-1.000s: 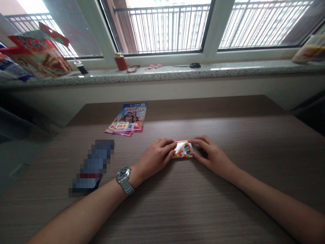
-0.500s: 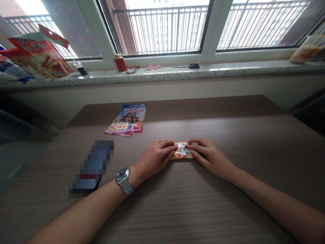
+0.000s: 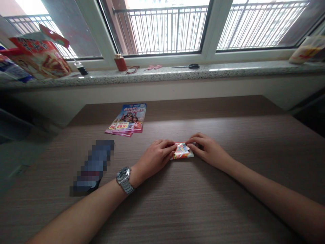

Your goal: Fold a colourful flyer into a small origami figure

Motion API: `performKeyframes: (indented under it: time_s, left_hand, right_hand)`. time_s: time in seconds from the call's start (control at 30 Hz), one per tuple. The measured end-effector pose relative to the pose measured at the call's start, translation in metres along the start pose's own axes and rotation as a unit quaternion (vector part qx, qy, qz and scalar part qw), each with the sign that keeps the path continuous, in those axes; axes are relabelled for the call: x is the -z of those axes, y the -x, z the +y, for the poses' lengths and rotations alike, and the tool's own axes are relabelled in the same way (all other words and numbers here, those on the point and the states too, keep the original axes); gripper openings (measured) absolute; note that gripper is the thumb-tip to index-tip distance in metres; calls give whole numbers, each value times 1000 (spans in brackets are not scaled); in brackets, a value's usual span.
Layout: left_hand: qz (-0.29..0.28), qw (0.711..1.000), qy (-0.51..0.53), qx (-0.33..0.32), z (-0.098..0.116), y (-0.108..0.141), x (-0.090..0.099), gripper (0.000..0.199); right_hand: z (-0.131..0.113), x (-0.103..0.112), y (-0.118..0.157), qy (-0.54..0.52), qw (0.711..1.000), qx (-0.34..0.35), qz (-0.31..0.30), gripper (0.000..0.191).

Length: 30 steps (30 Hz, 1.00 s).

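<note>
A small folded leaflet (image 3: 182,154) with bright red, yellow and blue print lies on the table between my hands. My left hand (image 3: 159,151) rests over its left end, fingers stretched out and lying on the paper. A metal watch is on that wrist. At the upper right corner, thumb and forefinger of my right hand (image 3: 201,145) pinch the paper, and the right end looks slightly raised. The fingertips cover parts of both ends.
Several flyers (image 3: 130,118) lie stacked at the back left of the table (image 3: 203,203). A pixelated phone-like object (image 3: 95,166) sits beside my left forearm. On the windowsill are a red snack bag (image 3: 44,56), a red bottle (image 3: 120,62), scissors (image 3: 193,66) and another package (image 3: 308,49).
My right hand has shifted slightly up and left, from lying on the leaflet's right end to pinching its corner. The right end has lifted a little. My left hand stays in place.
</note>
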State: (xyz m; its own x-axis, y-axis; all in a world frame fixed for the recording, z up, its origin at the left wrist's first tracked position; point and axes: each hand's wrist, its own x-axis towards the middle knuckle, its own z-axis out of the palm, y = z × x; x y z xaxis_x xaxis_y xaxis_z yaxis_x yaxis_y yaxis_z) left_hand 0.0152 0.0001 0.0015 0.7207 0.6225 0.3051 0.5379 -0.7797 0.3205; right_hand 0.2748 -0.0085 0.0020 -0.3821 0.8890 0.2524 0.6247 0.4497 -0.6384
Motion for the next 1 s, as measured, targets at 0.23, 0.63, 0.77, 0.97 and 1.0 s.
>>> performKeyframes:
  time_s: [0.23, 0.63, 0.77, 0.97, 1.0]
  left_hand:
    - [-4, 1000, -11, -2, 0, -2, -1, 31]
    - [-3, 1000, -27, -4, 2, -3, 3, 27]
    - [-12, 998, -59, -20, 5, -3, 6, 28]
    - [-56, 992, -68, -94, 20, -1, 7, 40]
    - [-62, 991, -70, -94, 22, -1, 6, 41]
  right_hand:
    - [3, -4, -4, 22, 999, -37, 17, 8]
    - [4, -7, -5, 20, 998, -53, 20, 5]
    - [4, -7, -5, 14, 998, -51, 19, 7]
    - [5, -8, -4, 6, 999, -47, 24, 7]
    - [5, -8, -4, 6, 999, -48, 24, 7]
